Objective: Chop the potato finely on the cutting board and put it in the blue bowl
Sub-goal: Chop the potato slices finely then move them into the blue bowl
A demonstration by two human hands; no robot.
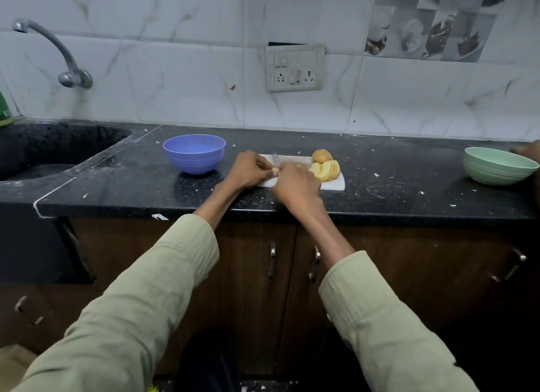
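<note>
- Under your fingers [270, 173] lies a smooth, matt white plastic board [334, 184].
- The knife [275, 157] just beyond them has a shiny metal blade.
- The potato [324, 166] right of them shows moist, pale cut faces and dull skin.
- The bowl [194, 153] left of them is smooth, satin blue plastic.
- The counter [394, 169] is polished, speckled black stone.
- Your sleeves [163, 274] are matt woven cloth.

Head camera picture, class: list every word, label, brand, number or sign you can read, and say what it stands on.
No readable text anywhere.
Switch and socket plate on the wall: no readable marking.
Picture tile, upper right: images only, no words.
Blue bowl, green bowl, cutting board, knife: no label shows.
</note>
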